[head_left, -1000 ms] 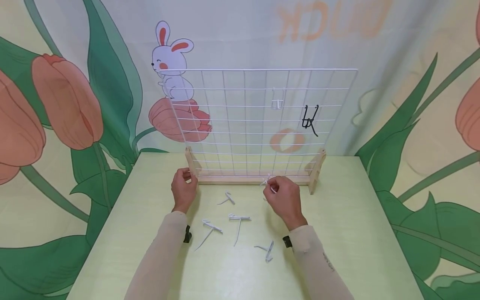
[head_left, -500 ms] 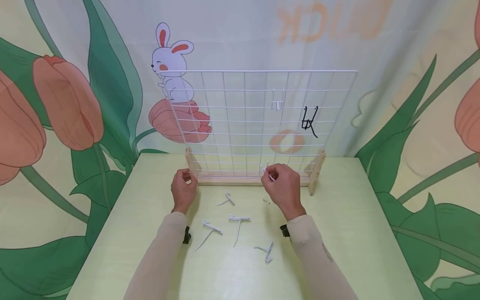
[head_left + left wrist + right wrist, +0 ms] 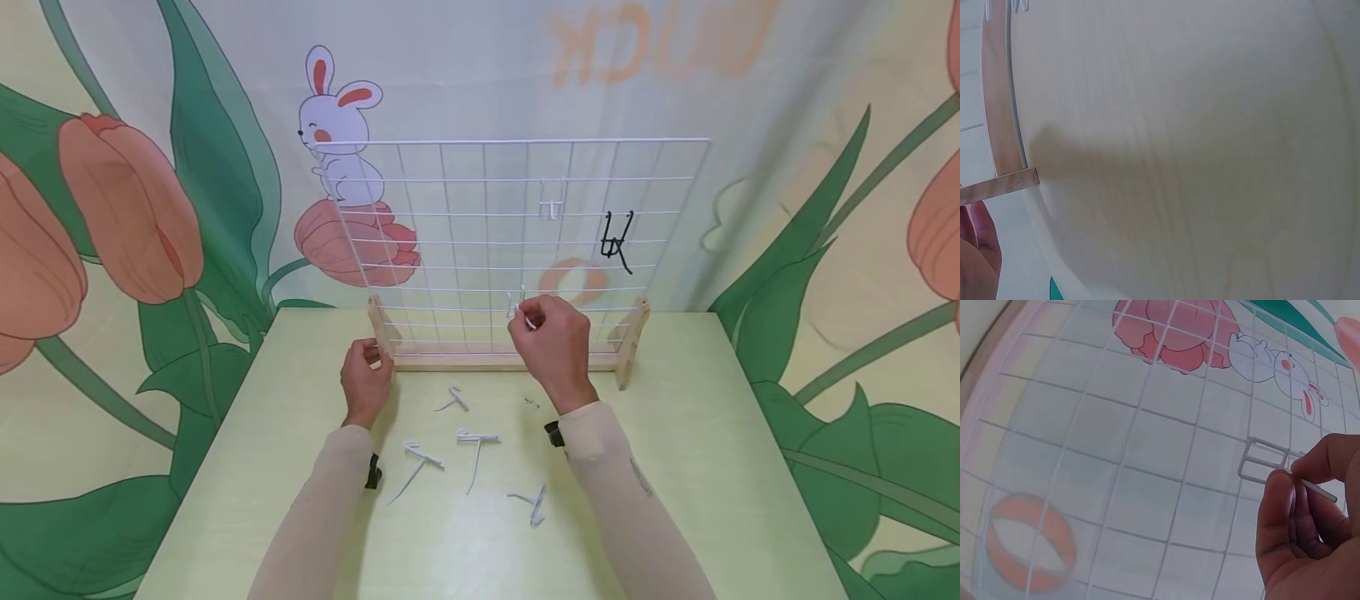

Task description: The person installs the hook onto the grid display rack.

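A white wire hook (image 3: 513,307) is pinched between the thumb and fingers of my right hand (image 3: 553,346), in front of the lower part of the white wire grid (image 3: 517,142). In the right wrist view, the hook's rectangular frame (image 3: 1254,469) is near the grid wires, and its prong sticks out past the fingers; contact with the grid is unclear. My left hand (image 3: 366,385) holds the left foot (image 3: 379,323) of the grid's wooden stand (image 3: 457,362). The left wrist view shows its fingers (image 3: 984,228) against that foot, the thumb hidden.
On the table lie several white hooks, including one near the stand (image 3: 454,398) and one closer to the front (image 3: 536,505). A white hook (image 3: 551,210) and a black hook (image 3: 617,242) hang on the grid. Behind stands a printed curtain (image 3: 465,67).
My right hand has risen and shifted slightly left with the hook, from the stand's base rail to the lower grid. The left hand has stayed at the stand's foot.
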Demonstrator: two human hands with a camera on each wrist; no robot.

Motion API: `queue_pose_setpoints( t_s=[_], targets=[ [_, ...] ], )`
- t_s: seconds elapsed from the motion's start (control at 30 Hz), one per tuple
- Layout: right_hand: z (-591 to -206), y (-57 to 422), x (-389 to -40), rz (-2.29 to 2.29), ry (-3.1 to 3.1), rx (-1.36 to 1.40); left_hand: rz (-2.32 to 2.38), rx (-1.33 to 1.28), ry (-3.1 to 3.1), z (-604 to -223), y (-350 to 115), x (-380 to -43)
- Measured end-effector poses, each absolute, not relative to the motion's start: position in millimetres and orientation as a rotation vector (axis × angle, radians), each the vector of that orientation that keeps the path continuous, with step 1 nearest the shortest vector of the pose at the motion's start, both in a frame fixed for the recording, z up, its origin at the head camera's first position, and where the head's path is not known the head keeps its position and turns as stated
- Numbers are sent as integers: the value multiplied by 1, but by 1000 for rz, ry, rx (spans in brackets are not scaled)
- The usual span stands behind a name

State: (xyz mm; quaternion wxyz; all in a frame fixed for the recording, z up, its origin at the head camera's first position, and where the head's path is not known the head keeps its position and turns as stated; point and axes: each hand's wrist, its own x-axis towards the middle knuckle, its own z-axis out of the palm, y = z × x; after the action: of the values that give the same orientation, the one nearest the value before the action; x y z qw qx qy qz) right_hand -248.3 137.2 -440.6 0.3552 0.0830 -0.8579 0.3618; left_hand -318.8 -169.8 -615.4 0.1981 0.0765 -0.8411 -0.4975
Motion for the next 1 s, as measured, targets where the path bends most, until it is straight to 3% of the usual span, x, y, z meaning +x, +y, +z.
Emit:
queue_pose_setpoints(
  t_s=[1.0],
  targets=[
    [-398,111,-294,1043,-2172,20,-1329,201,-2389,-624,-173,-324]
  ],
)
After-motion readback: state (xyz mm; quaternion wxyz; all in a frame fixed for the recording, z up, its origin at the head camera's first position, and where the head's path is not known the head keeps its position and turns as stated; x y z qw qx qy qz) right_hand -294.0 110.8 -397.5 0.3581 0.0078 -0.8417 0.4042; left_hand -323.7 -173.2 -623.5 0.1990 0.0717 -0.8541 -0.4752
